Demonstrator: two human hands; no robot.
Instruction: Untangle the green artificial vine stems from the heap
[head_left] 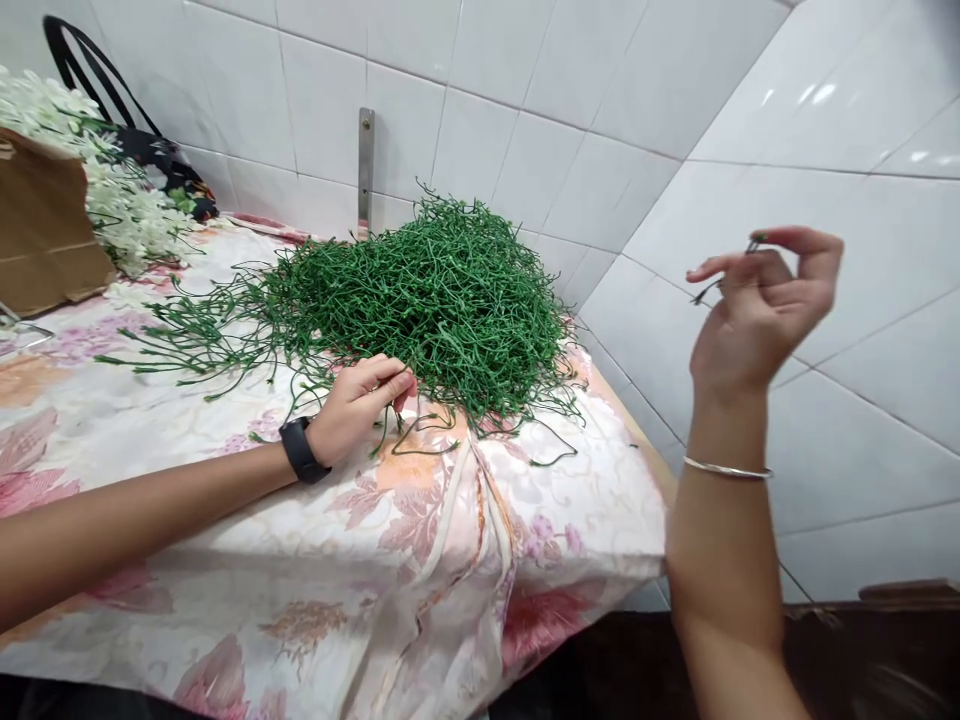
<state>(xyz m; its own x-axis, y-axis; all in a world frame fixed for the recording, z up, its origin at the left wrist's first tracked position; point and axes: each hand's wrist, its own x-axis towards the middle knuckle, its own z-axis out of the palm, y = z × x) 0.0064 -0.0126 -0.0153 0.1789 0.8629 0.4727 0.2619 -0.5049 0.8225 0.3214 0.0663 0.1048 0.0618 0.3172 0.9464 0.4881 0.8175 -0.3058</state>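
Note:
A big heap of thin green artificial flower stems (450, 300) lies on the cloth-covered table. My left hand (364, 400), with a black band on its wrist, rests at the near edge of this heap. Its thumb and fingers are closed on green stems, whose ends stick out below the fingertips. Raised off to the right, in front of the tiled wall, my right hand (772, 300) wears a bangle at the wrist. Its fingers are bent round a short dark green stem piece, slightly blurred. A loose stem (555, 455) lies on the cloth right of my left hand.
White artificial flowers (139, 215) stand at the left behind a brown cardboard piece (45, 225). Behind them is a dark bag (161, 160) with a handle. A metal strip (365, 170) stands against the tiled wall. The floral tablecloth (300, 610) hangs over the front edge.

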